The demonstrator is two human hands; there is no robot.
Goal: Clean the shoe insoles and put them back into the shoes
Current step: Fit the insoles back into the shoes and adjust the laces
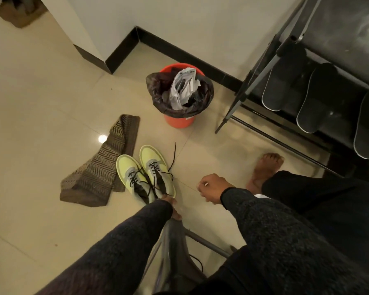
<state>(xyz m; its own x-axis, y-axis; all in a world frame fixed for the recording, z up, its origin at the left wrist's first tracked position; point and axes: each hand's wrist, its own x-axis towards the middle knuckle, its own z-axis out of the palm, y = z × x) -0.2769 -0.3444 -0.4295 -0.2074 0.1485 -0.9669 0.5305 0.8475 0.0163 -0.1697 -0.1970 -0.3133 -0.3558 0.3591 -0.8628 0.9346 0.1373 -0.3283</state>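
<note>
Tiled floor [41, 103]: L hand [172, 206] at yellow shoes' [146, 173] heels, R hand [213, 188] loosely curled.

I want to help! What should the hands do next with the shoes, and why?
Probably pull an insole out of a shoe. The left hand is already at the heels, the laces are loose, and the right hand hangs nearby holding no insole.

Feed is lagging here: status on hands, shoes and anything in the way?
Left hand at the heels of the yellow shoes, grip hidden. Right hand curled, apart. Shoes side by side on floor. Patterned cloth alongside; bin beyond.
</note>
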